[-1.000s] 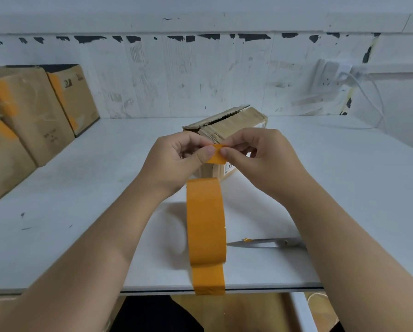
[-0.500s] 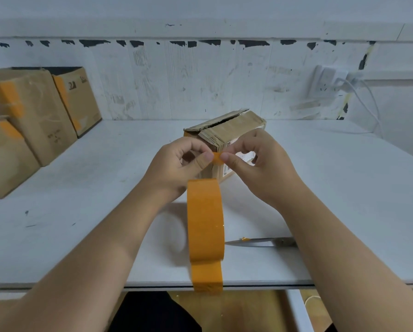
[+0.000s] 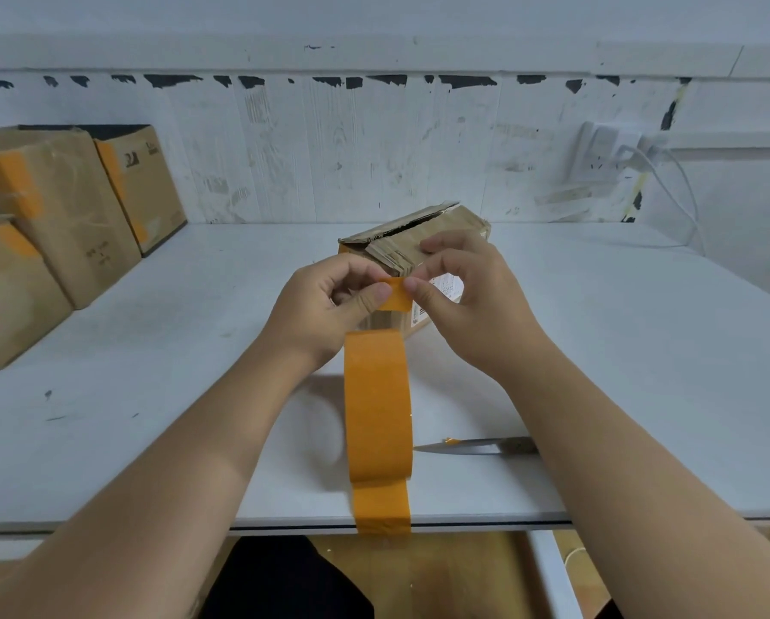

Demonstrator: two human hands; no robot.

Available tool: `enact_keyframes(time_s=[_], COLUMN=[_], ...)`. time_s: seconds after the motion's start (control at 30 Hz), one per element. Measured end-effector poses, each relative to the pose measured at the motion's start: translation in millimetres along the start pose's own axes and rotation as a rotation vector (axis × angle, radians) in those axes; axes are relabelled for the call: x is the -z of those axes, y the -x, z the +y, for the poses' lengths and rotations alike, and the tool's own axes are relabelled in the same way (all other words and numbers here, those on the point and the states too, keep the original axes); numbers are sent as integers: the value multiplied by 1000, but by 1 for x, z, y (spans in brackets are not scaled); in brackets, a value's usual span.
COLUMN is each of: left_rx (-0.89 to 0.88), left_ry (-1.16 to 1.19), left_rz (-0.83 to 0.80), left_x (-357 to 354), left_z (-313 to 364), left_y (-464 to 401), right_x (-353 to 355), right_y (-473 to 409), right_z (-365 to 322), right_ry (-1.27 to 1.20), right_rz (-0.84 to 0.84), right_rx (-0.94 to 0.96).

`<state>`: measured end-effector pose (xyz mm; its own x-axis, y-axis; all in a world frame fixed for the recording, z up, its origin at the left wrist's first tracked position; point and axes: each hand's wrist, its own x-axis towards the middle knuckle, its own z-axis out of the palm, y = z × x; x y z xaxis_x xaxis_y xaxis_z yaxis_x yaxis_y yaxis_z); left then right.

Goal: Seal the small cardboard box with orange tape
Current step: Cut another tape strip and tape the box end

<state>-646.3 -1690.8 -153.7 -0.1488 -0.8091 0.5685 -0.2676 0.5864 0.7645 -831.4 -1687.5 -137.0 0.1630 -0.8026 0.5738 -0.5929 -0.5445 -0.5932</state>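
Note:
The small cardboard box (image 3: 436, 236) stands on the white table (image 3: 619, 350) just behind my hands, its top flaps lying shut with a dark gap along the seam. My left hand (image 3: 325, 306) and my right hand (image 3: 468, 306) each pinch one side of a short orange tape end (image 3: 397, 297) between thumb and forefinger, in front of the box. The orange tape roll (image 3: 378, 404) is below my hands, seen edge-on. A loose strip of the tape (image 3: 382, 507) reaches down past the table's front edge.
A metal blade (image 3: 472, 446) with a scrap of orange tape lies on the table under my right forearm. Several larger cardboard boxes (image 3: 57, 207) with orange tape stand at the far left. A wall socket with a white cable (image 3: 615, 149) is at the back right.
Both hands have stayed in front of the box, still pinching the tape end. A little more of the orange end shows between my thumbs. The roll has barely moved.

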Motion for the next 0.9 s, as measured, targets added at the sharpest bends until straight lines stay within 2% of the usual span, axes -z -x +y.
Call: enact_keyframes(time_s=[0.67,0.9], left_rx=[76,44], left_ry=[33,19], left_rz=[65,87], left_x=[-9,-8], left_z=[-6,-7], left_y=[-4,-5], right_x=[-6,-6], right_y=[-6,-6], right_z=[4,5], right_ry=[60,81], right_rz=[55,52], right_rx=[-7,-4])
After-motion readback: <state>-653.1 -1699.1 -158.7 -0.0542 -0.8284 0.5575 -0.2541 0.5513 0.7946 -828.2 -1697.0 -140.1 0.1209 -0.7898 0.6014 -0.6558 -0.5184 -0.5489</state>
